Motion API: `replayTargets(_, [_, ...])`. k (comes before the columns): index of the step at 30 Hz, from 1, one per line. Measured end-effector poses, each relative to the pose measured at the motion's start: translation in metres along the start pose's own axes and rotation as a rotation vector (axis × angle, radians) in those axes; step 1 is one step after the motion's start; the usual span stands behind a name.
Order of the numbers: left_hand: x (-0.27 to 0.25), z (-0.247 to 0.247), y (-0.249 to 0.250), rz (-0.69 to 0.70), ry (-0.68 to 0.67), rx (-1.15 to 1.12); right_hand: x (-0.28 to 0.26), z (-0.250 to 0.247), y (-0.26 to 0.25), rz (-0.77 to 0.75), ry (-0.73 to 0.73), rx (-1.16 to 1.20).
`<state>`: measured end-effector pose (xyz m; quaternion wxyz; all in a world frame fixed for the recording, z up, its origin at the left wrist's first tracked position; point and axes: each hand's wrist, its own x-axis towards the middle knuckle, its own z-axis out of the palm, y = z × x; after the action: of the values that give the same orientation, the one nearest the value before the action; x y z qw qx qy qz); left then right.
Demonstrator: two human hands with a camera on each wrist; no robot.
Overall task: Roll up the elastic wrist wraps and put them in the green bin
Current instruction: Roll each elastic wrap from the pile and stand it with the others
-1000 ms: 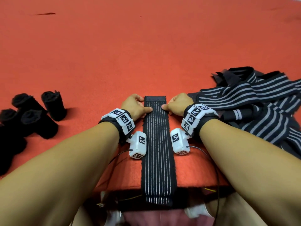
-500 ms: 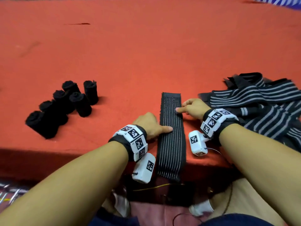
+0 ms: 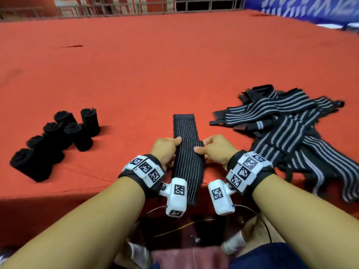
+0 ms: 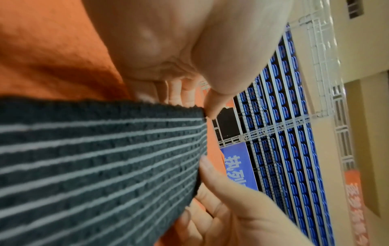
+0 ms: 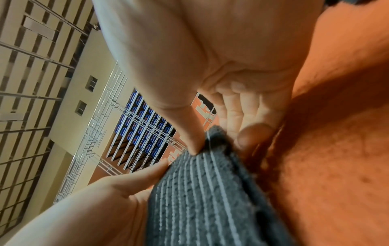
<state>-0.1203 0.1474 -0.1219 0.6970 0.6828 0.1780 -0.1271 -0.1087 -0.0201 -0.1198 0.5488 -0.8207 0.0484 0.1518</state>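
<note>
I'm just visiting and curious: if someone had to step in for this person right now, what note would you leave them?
Left hand pinches the left edge of the flat striped wrist wrap; right hand pinches its right edge.
The wrap lies lengthwise on the red table, near end hanging over the front edge, not yet rolled.
Done: six rolled wraps stand at the left.
Left: roll this one, then the pile of unrolled wraps at the right.
No green bin is in view, so none are binned yet.

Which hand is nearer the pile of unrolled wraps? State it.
Right. The right hand sits beside the pile of unrolled wraps; the left hand lies across the flat wrap, farther off.
</note>
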Motion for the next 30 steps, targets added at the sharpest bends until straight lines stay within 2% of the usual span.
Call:
replayTargets(2, [-0.006,-0.001,0.003,-0.066,0.028,-0.042,-0.002,0.002,-0.001,-0.017,0.029,0.033])
replayTargets(6, [-0.013,-0.009,0.004,-0.075,-0.020,-0.017,-0.003,0.005,0.000,-0.031,0.040,0.097])
replayTargets(10, [-0.016,-0.016,0.005,-0.113,-0.030,-0.095,-0.003,0.009,0.002,-0.061,0.047,0.128])
replayTargets(16, [-0.024,-0.022,0.008,-0.085,0.000,-0.191,-0.012,0.011,0.007,-0.082,0.013,0.182])
replayTargets(19, [-0.025,-0.019,0.006,-0.085,0.014,-0.215,-0.017,0.010,0.011,-0.082,-0.022,0.121])
replayTargets(26, [-0.030,-0.007,0.000,-0.057,0.025,-0.260,-0.024,0.005,0.001,-0.123,0.119,0.075])
replayTargets(30, [-0.034,-0.008,0.000,-0.047,0.010,-0.266,-0.023,0.005,-0.003,-0.144,0.140,0.015])
